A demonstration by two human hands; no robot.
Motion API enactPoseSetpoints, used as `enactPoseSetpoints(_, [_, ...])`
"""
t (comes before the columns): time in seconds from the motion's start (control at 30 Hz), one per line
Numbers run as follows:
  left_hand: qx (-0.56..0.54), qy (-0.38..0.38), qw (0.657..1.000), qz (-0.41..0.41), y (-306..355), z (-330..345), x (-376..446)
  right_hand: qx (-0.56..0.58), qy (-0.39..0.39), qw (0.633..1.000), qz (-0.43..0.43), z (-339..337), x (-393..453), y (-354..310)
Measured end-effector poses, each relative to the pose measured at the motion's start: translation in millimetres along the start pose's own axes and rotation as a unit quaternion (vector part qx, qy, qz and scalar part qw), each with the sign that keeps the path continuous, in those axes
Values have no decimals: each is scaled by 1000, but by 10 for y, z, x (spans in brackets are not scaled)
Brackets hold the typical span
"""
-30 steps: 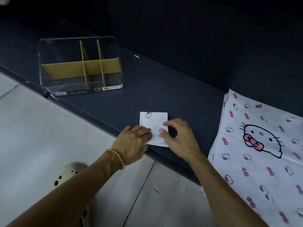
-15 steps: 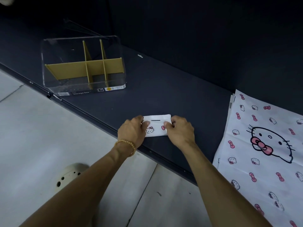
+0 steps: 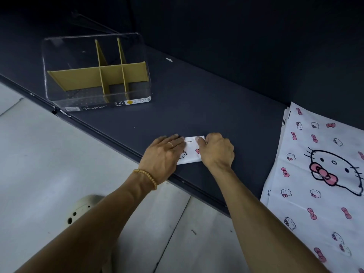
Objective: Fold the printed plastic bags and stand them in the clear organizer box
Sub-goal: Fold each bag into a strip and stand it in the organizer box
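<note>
A small folded printed plastic bag (image 3: 190,152), white with pink bows and cat faces, lies on the dark shelf (image 3: 216,107) near its front edge. My left hand (image 3: 161,156) lies flat over the bag's left part, fingers straight and pressing down. My right hand (image 3: 216,152) covers the right end, its fingers curled at the edge and the thumb on top. The clear organizer box (image 3: 98,104) with tan dividers stands at the back left, with no bags in it.
A stack of flat printed bags (image 3: 319,174) lies at the right and hangs over the shelf's front edge. Below the shelf is pale tiled floor (image 3: 59,154), where a perforated cream shoe (image 3: 82,207) shows. A dark wall rises behind the shelf.
The square packet was folded over once more into a narrower strip. Both hands have closed in over its two ends and press it down.
</note>
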State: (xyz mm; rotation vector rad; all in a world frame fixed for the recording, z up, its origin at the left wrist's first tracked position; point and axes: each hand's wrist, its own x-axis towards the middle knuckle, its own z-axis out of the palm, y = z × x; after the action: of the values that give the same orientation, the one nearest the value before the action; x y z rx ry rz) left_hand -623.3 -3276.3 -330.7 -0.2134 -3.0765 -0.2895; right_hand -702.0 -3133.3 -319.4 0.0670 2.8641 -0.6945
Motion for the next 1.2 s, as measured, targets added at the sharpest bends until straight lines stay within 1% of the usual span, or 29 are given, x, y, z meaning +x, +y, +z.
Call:
enactPoseSetpoints(0.07, [-3,-44,999,-17,-103,11,-22,-13,-7,1000,-1,12,23,-15])
enactPoseSetpoints(0.13, [19,-90,996,-13,-172,22,-33,-28,-6,1000,-7,16,29,-21])
enactPoseSetpoints(0.2, [26,-123,992,-18,-180,51,-47,-55,33,997,-42,-27,-10,1])
enactPoseSetpoints(0.23, [21,-129,991,-27,-162,59,-56,-76,77,990,-88,-49,-48,28])
enactPoseSetpoints(0.27, [15,-131,991,-36,-146,65,-65,-95,118,976,-153,-57,-100,52])
enactPoseSetpoints(0.3, [11,-129,991,-41,-135,70,-74,-109,139,957,-229,-49,-160,62])
enactPoseSetpoints(0.33, [10,-126,991,-42,-130,74,-79,-129,122,937,-300,-18,-212,68])
enactPoseSetpoints(0.37, [9,-122,992,-40,-133,77,-83,-151,67,921,-354,29,-252,79])
enactPoseSetpoints(0.4, [8,-122,992,-37,-137,81,-86,-173,-2,911,-374,85,-283,98])
enactPoseSetpoints(0.43, [8,-123,992,-34,-142,88,-93,-186,-59,908,-371,134,-286,121])
enactPoseSetpoints(0.47, [9,-121,992,-33,-148,93,-98,-190,-87,909,-361,161,-260,149])
enactPoseSetpoints(0.5, [10,-117,993,-33,-153,97,-101,-195,-98,909,-356,170,-223,179])
enactPoseSetpoints(0.67, [15,-112,993,-42,-151,94,-105,-226,-123,903,-343,84,-88,355])
enactPoseSetpoints(0.83, [9,-127,990,-58,-129,104,-86,-256,-143,911,-289,-88,-62,541])
enactPoseSetpoints(0.93, [8,-120,991,-65,-102,89,-82,-239,-136,925,-262,-165,-106,465])
enactPoseSetpoints(1.0, [15,-108,992,-67,-83,80,-86,-173,-76,957,-218,-199,-179,406])
enactPoseSetpoints(1.03, [20,-104,992,-69,-70,77,-86,-106,-42,977,-178,-216,-223,383])
enactPoseSetpoints(1.07, [23,-100,992,-72,-55,75,-87,-20,-26,991,-126,-225,-263,355])
enactPoseSetpoints(1.1, [24,-93,993,-75,-40,73,-87,65,-31,995,-69,-226,-289,322])
enactPoseSetpoints(1.13, [25,-82,993,-78,-23,70,-85,129,-52,990,-17,-221,-295,282])
enactPoseSetpoints(1.2, [27,-56,995,-78,2,56,-77,206,-92,972,58,-207,-257,213])
